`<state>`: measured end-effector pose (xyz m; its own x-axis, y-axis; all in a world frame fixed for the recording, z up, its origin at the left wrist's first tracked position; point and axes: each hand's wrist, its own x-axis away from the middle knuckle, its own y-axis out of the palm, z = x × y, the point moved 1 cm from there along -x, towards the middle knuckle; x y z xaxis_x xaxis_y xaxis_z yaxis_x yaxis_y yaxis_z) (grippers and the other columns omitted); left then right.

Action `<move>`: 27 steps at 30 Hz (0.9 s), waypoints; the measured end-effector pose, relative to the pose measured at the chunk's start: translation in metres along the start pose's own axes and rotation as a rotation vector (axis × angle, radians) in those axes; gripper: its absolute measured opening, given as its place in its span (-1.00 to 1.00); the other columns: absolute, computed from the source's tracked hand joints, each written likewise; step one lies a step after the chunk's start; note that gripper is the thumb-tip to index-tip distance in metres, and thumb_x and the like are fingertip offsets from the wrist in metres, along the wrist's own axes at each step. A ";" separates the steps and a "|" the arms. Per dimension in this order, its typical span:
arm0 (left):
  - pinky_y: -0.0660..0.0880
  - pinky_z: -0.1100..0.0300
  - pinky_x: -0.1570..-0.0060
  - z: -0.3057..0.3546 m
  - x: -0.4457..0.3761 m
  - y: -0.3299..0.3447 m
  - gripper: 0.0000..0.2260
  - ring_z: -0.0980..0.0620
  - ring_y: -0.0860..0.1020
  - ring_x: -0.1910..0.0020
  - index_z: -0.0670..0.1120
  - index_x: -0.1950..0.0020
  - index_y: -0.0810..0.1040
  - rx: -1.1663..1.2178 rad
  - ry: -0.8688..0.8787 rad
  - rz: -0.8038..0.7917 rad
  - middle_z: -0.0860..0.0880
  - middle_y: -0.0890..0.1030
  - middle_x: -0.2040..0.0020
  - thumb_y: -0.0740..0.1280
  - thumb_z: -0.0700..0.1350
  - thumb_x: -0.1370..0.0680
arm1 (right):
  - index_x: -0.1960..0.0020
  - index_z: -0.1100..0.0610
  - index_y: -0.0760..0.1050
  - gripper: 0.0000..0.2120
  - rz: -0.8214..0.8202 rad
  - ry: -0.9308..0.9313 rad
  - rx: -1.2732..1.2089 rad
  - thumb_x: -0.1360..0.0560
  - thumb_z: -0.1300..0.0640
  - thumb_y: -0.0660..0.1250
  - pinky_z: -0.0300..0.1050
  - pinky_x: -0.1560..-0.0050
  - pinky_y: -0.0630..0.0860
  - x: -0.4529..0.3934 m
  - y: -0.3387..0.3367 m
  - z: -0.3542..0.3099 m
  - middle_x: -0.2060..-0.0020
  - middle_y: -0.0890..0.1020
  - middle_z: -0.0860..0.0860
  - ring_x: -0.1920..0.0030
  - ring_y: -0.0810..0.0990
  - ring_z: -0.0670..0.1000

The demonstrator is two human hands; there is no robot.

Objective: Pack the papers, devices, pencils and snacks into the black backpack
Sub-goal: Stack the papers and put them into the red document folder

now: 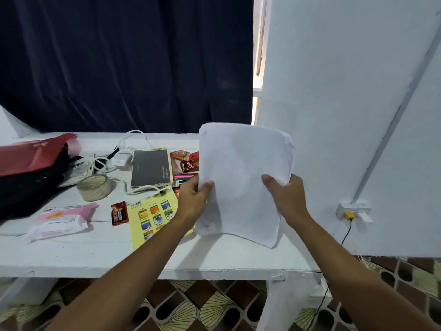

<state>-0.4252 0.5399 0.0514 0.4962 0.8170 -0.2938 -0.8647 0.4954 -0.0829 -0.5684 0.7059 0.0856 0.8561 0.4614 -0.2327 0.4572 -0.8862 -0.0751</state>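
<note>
A stack of white papers (243, 177) is held upright above the right part of the white table (100, 252). My left hand (194, 199) grips its left edge and my right hand (285, 195) grips its right edge, thumbs on the front. The black backpack (28, 182) lies at the far left under a red bag (31, 155). A dark tablet (151, 170), colored pencils (183, 177), snack packets (187, 161), a small chocolate bar (119, 213) and a yellow printed sheet (152, 218) lie on the table.
A roll of clear tape (94, 187), white chargers with cables (124, 158) and a pink wipes pack (59, 219) lie on the table. A white wall (346, 103) with a socket (353, 211) stands close on the right. A dark curtain hangs behind.
</note>
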 end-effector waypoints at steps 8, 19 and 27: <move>0.57 -0.01 -0.09 -0.024 0.005 -0.008 -0.77 -0.04 0.64 -0.05 -0.03 -0.09 0.64 0.034 -0.253 -0.241 0.00 0.69 -0.05 0.49 -0.15 -0.45 | -0.01 0.11 0.59 -0.82 -0.138 0.146 -0.017 -0.49 0.02 0.40 0.10 -0.07 0.58 0.018 0.002 0.037 0.08 0.69 0.07 0.04 0.66 0.09; 0.53 -0.01 -0.09 -0.031 0.016 0.006 -0.77 -0.10 0.61 -0.06 -0.03 -0.10 0.61 0.124 -0.315 -0.124 -0.06 0.67 -0.07 0.46 -0.22 -0.48 | -0.04 0.07 0.54 -0.89 -0.106 0.113 -0.037 -0.56 0.07 0.30 -0.21 0.16 0.57 0.027 0.010 0.048 0.14 0.65 -0.04 0.11 0.64 -0.01; 0.55 0.15 0.00 -0.016 -0.002 -0.004 -0.81 0.09 0.63 0.05 -0.06 -0.09 0.63 0.085 -0.231 -0.171 0.13 0.68 0.06 0.42 -0.24 -0.51 | -0.15 0.23 0.56 -0.74 -0.062 0.094 -0.065 -0.55 0.08 0.31 -0.02 -0.07 0.57 0.015 0.022 0.040 0.00 0.67 0.07 0.00 0.64 0.05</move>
<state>-0.4239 0.5317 0.0368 0.6474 0.7600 -0.0574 -0.7620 0.6469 -0.0298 -0.5548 0.6915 0.0418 0.8432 0.5197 -0.1378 0.5219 -0.8527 -0.0225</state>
